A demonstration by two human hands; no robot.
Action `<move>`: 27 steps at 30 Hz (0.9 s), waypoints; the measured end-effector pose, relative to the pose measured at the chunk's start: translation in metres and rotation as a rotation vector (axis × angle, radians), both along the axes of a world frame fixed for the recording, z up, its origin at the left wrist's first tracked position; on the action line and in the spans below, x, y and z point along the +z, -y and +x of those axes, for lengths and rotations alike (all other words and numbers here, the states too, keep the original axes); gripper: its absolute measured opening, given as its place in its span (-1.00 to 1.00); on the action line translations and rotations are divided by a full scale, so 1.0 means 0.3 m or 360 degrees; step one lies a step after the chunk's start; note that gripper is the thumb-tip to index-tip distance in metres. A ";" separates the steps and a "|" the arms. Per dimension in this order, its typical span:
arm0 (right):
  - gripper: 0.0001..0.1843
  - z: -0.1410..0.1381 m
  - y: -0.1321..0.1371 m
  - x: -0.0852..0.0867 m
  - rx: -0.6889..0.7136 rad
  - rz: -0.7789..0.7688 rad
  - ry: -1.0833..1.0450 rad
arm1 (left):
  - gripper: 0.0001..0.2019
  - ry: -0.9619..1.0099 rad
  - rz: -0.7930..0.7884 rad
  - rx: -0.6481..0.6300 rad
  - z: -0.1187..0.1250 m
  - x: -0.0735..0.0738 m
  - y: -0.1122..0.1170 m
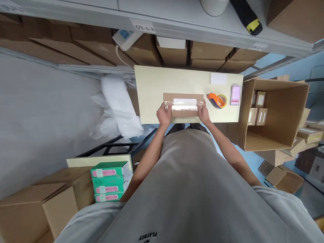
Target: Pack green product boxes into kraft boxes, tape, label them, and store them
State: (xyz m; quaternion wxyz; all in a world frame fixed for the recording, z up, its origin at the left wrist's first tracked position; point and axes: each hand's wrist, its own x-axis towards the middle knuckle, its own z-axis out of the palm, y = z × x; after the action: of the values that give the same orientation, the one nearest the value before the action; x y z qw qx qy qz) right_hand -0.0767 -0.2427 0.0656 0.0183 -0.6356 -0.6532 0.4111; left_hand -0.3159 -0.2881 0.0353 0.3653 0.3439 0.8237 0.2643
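Between my hands, at the front of the pale table (pixel 152 87), is a small brown cardboard box (pixel 183 113) with shiny clear tape along its top and a white label partly under the tape. My left hand (pixel 164 113) grips its left end, thumb on top. On the right end, my right hand (pixel 203 113) holds it the same way. Just right of the box lies an orange tape dispenser (pixel 214 99) with a roll of tape. Whether the box rests on the table or is slightly lifted, I cannot tell.
A pixelated pink item (pixel 236 94) and a white paper (pixel 218 78) lie on the table's right side. Beyond stands a large open carton (pixel 280 118) with several small boxes inside. White plastic wrap (pixel 118 104) hangs at left. Green boxes (pixel 108 182) are stacked lower left; a shelf (pixel 172 20) spans the back.
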 end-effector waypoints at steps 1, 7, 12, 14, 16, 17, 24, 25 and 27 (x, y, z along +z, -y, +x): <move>-0.14 0.008 0.000 0.002 -0.0034 0.0009 -0.0033 | -0.67 0.0053 0.0027 -0.0022 -0.016 -0.006 0.003; -0.15 0.054 0.051 0.012 -0.0259 0.0295 0.0053 | -0.46 0.0468 0.0187 0.0120 -0.111 -0.022 0.016; -0.39 0.035 0.109 0.042 -0.0468 0.0430 0.0076 | -0.62 0.0459 0.0183 0.0105 -0.123 0.012 0.031; -0.51 0.013 0.093 0.058 -0.0471 0.0447 0.0076 | -0.65 0.0416 0.0198 0.0041 -0.120 0.034 0.022; -0.58 -0.007 0.057 0.077 -0.0463 0.0513 0.0096 | -0.64 0.0332 0.0268 0.0003 -0.126 0.060 0.001; -0.59 -0.015 0.036 0.085 -0.0456 0.0556 0.0103 | -0.63 0.0294 0.0324 -0.0008 -0.134 0.073 -0.013; -0.66 -0.036 -0.002 0.040 -0.0513 0.0633 -0.0007 | -0.69 0.0262 0.0553 0.0064 -0.191 0.071 -0.076; -0.66 -0.037 0.016 0.015 -0.0514 0.0596 -0.0009 | -0.71 0.0278 0.0506 0.0101 -0.192 0.051 -0.066; -0.67 -0.039 0.066 -0.041 -0.0503 0.0526 -0.0001 | -0.75 0.0313 0.0398 0.0165 -0.192 0.002 -0.029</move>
State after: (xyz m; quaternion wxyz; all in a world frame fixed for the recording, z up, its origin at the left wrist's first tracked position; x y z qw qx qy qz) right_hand -0.0884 -0.2624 0.0533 0.1865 -0.7183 -0.6039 0.2907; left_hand -0.3734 -0.2794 0.0360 0.3845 0.3161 0.7612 0.4158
